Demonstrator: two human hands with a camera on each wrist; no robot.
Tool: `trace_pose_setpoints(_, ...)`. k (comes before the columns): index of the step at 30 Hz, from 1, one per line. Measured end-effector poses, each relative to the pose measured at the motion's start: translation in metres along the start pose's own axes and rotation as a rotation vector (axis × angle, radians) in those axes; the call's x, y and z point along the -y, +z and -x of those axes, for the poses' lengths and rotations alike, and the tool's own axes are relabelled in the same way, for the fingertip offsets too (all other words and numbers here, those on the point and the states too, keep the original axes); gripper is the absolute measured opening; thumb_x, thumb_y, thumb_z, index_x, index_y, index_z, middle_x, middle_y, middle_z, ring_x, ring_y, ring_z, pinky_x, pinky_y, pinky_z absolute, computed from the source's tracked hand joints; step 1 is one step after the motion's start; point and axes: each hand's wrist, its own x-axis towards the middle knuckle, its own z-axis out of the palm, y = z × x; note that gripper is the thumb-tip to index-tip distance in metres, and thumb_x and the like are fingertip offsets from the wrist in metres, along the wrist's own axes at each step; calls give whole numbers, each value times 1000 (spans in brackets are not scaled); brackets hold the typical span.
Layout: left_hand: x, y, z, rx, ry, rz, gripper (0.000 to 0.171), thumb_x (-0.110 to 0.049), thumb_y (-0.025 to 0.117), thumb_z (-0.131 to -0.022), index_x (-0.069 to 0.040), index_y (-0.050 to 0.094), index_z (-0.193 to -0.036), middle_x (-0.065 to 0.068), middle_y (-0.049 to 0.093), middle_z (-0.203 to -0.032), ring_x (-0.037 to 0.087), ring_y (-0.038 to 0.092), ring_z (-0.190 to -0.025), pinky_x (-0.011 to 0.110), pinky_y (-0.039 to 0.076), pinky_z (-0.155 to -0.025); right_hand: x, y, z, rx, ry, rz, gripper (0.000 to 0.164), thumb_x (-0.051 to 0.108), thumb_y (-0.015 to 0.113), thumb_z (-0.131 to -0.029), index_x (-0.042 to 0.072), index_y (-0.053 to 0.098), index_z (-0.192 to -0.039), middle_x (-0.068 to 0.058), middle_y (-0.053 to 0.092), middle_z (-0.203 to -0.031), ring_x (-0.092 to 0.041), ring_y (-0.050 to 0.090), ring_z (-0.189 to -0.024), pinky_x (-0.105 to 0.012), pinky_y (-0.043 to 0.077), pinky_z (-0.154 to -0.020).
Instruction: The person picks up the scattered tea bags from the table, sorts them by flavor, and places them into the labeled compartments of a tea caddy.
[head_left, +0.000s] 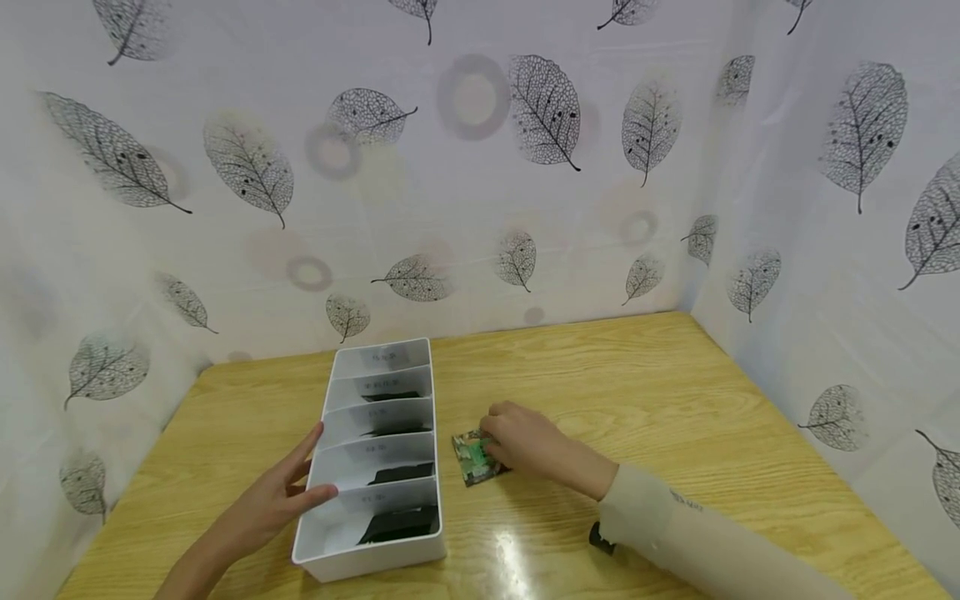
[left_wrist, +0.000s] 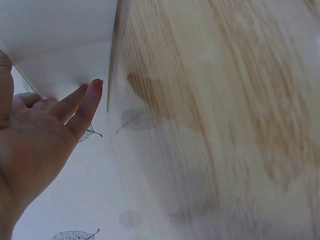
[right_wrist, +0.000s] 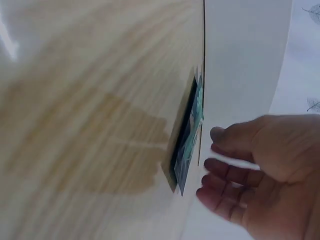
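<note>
A flat, square green-printed packet (head_left: 471, 461) lies on the table right of a long white divided box (head_left: 309, 533). My right hand (head_left: 525, 440) is over the packet's right side in the head view. In the right wrist view, its loosely bent fingers (right_wrist: 220, 200) stand a little apart from the packet (right_wrist: 189, 137), holding nothing. My left hand (head_left: 262, 507) rests against the box's left wall, thumb at the rim. Nearly straight fingers (left_wrist: 90, 107) touch the outer side of the box (left_wrist: 60, 45) in the left wrist view.
Dark flat packets (head_left: 401, 523) lie in several compartments of the box; handwritten labels on the dividers are blurred. A small black object (head_left: 600, 537) sits beside the right sleeve (head_left: 675, 521). Leaf-printed curtains (head_left: 480, 192) border the wooden table (head_left: 600, 367) at back and sides.
</note>
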Motion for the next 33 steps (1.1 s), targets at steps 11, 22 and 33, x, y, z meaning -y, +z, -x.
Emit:
trace_pose_setpoints(11,3,2,1,14,15,54,94,-20,67,-102,-8,-1,-166,35,8,-165,58,41,-137,37,55,-94,-9,-2,-25,350,-206,-53,71,-13,59,-84,19,59,-148,-3,44,-161,-29,40,-146,-46,36,-117)
trace_pose_setpoints(22,2,1,1,11,15,51,94,-20,67,-102,-8,-1,-166,37,13,-164,57,46,-134,39,56,-94,-17,-12,-29,369,-75,-158,43,5,79,-89,12,68,-130,-4,61,-118,-10,55,-97,-23,50,-81)
trace_pose_setpoints(33,-1,0,1,11,-2,14,93,-24,66,-103,-8,0,-166,32,6,-167,56,39,-140,46,53,-99,-54,-14,-22,267,41,-459,14,5,77,-92,13,71,-102,5,67,-92,-9,62,-75,-28,55,-66)
